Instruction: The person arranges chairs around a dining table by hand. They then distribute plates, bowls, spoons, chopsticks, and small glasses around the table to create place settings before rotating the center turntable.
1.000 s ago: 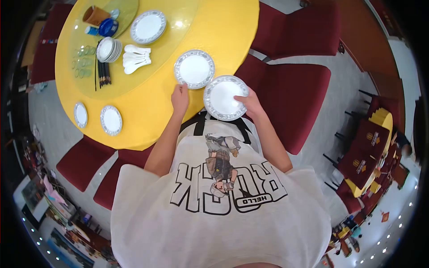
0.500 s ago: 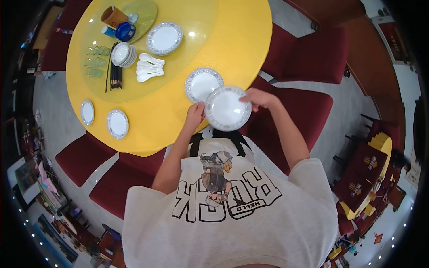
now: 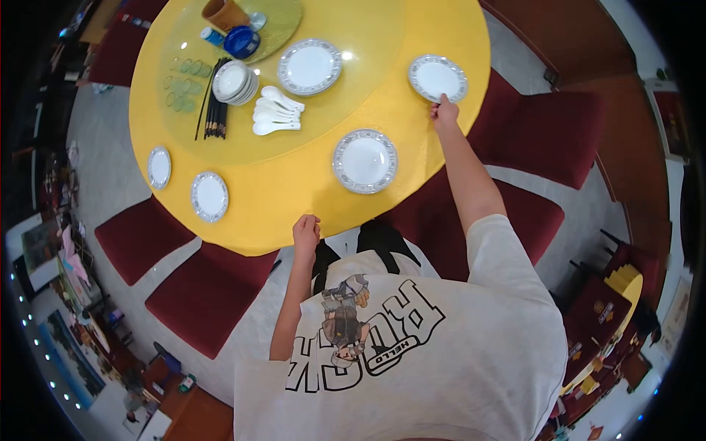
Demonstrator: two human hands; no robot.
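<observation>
My right hand (image 3: 445,113) pinches the near rim of a patterned white plate (image 3: 437,77) at the right side of the yellow table (image 3: 272,184). Another patterned plate (image 3: 365,161) lies nearer to me, between my two hands. Close to the table's front edge is my left hand (image 3: 307,227), its fingers curled; whether anything is in them is too small to tell. Two more plates, one at the far left (image 3: 159,167) and one beside it (image 3: 209,197), lie along the left edge. A stack of larger plates (image 3: 309,67) rests on the glass turntable.
White spoons (image 3: 277,112), black chopsticks (image 3: 215,103), stacked small dishes (image 3: 235,82), glasses (image 3: 184,84), a blue bowl (image 3: 241,42) and a brown container (image 3: 224,13) stand on the turntable. Dark red chairs (image 3: 540,132) surround the table.
My right hand has moved away to the right with the plate it held in front of me. My left hand has drawn back towards the table's front edge, away from the other plate.
</observation>
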